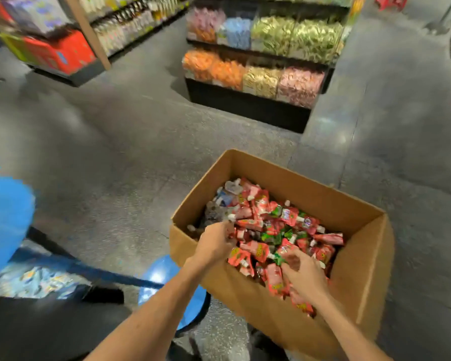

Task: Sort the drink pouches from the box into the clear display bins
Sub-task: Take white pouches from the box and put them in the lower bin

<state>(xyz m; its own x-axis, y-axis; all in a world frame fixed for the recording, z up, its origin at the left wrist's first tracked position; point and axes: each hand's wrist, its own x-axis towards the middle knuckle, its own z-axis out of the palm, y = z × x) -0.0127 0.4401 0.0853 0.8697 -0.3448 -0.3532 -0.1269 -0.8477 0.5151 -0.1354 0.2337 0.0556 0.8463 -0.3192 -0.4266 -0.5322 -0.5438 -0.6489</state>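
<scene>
Pouches (258, 250) fill my brown box (313, 196) almost to the top. Most are red with little white caps. Some green ones are mixed in near the middle, and a few pale blue and gray ones lie in the far left corner. The box sits on the gray floor (115, 142) with its top open.

Both my arms reach into the box. My left grip (214, 242) is by the left wall of the box, with its fingers curled down into the pile. It is blurry there, so I cannot tell if it holds a pouch or only touches them. My right grip (306, 276) is at the near side, on top of the red pouches. Its fingers are curled too, with a bit of green just beside the thumb. I cannot tell if it has hold of anything.

The clear bins (262, 83) are across the floor, well apart from the box. They sit in rows on a black stand (245, 110). I see orange, yellow, pink, blue and green packs inside them.

A blue round thing (162, 273) is just beside the near left corner of the box, partly hidden by my left arm. A big blue shape (5, 220) at the far left is too blurry to name. Bottle shelves (130, 24) and red boxes (63, 53) stand at the back left.
</scene>
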